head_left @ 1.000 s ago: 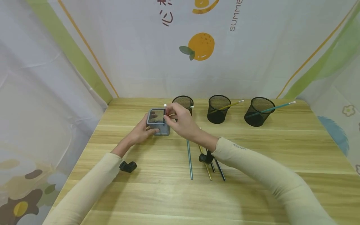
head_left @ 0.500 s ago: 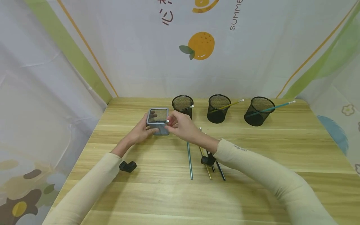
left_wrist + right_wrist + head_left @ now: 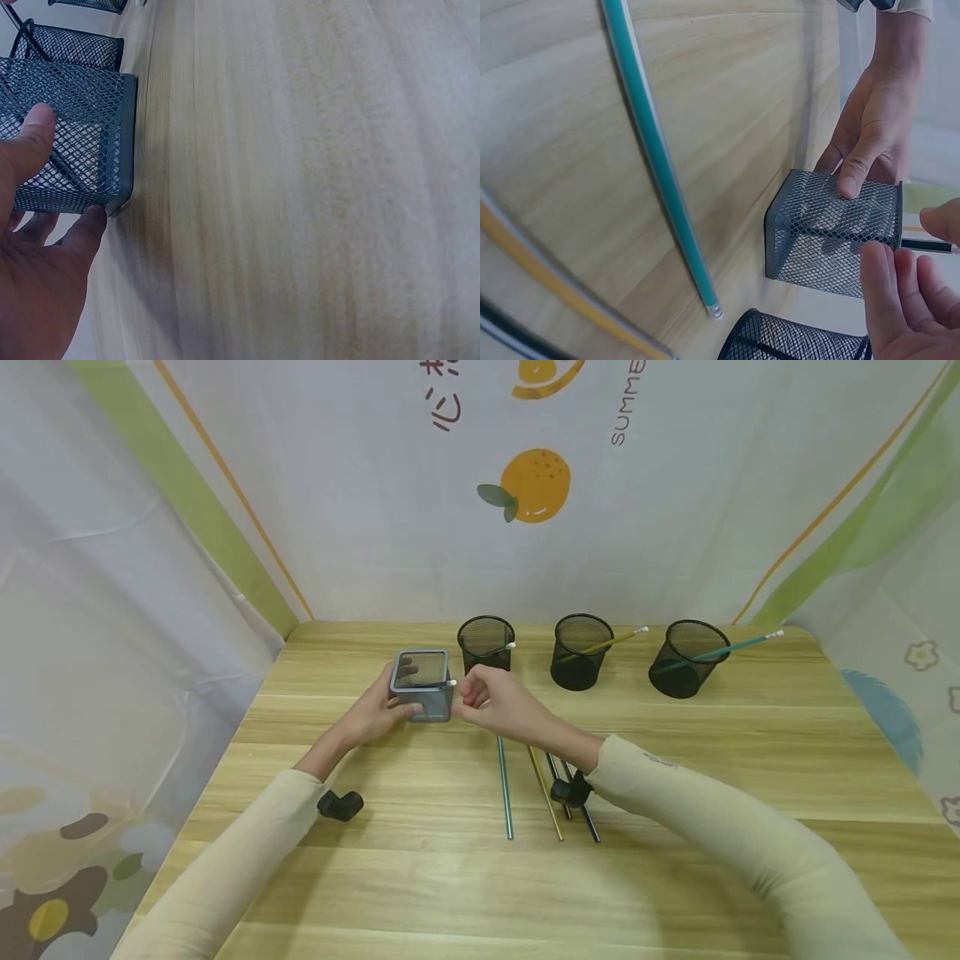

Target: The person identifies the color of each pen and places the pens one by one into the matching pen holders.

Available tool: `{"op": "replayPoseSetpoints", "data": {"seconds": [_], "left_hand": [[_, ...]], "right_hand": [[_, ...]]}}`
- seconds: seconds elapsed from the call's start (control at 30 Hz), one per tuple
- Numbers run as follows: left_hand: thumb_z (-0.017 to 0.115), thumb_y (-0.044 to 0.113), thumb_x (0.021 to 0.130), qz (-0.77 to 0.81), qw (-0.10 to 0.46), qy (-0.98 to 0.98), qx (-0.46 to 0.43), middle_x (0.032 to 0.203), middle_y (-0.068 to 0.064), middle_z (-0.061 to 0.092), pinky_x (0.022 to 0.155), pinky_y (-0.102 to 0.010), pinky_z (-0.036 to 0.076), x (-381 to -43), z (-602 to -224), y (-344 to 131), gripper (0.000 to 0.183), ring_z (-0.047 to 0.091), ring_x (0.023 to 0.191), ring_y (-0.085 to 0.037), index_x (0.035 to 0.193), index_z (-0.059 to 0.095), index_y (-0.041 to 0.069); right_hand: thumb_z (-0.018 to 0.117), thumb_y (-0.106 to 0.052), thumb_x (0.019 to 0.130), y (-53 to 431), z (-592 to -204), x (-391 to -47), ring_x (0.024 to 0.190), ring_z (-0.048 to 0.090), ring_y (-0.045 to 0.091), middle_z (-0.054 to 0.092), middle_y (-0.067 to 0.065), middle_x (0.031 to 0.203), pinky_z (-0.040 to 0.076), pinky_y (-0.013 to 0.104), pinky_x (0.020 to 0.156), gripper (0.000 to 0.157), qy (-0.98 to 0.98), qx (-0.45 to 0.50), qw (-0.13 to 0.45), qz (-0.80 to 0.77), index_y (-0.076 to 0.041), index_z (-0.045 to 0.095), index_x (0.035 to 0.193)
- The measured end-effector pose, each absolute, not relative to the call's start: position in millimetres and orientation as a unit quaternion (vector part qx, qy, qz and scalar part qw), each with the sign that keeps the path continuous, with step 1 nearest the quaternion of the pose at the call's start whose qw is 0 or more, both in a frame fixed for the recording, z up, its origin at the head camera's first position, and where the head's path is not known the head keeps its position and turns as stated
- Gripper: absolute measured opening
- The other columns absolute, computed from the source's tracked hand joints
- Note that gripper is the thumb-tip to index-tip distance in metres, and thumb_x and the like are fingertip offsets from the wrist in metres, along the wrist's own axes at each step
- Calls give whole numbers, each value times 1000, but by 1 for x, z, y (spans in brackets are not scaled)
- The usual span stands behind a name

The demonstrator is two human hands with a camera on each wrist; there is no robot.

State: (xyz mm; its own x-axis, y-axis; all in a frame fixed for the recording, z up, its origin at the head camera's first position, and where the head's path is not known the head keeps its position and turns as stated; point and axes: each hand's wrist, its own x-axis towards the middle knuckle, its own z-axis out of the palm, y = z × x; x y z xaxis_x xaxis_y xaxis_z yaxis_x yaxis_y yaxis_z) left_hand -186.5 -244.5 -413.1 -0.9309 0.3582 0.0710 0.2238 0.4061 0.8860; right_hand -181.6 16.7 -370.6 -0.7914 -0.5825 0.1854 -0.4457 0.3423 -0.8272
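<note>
The square cup (image 3: 431,703), with a round cup (image 3: 480,662) at its two o'clock, is gripped by the left hand (image 3: 372,710). A pencil (image 3: 922,244) is leaned inside, its eraser (image 3: 452,682) toward three o'clock. Just beyond, the right hand (image 3: 504,702) is seen, thumb and fingers narrowly parted.

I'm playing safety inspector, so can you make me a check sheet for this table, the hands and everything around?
Surface: wooden table, pencils lying on it.
Job's things: square holder with a dark pencil leaning out; three round cups, a pencil sticking out of each; loose teal pencil, yellow pencil and dark pencils.
Clutter: nothing seen.
Hands: left hand holds the square holder; right hand is beside it, holding nothing.
Cables: nothing seen.
Surroundings: printed cloth behind and at both sides.
</note>
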Motion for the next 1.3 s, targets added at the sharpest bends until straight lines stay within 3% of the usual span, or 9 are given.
{"op": "replayPoseSetpoints", "data": {"seconds": [1.3], "left_hand": [[64,-3,98,517,74,835,171,158,-26,28,116,-60,27,-187,-415,-246,78,31,142,-48,159,15,1]], "right_hand": [[75,-11,93,97,-378,-181,71,62,13,64,-4,79,55,30,66,12,858,-327,60,-391,-9,64,89]]}}
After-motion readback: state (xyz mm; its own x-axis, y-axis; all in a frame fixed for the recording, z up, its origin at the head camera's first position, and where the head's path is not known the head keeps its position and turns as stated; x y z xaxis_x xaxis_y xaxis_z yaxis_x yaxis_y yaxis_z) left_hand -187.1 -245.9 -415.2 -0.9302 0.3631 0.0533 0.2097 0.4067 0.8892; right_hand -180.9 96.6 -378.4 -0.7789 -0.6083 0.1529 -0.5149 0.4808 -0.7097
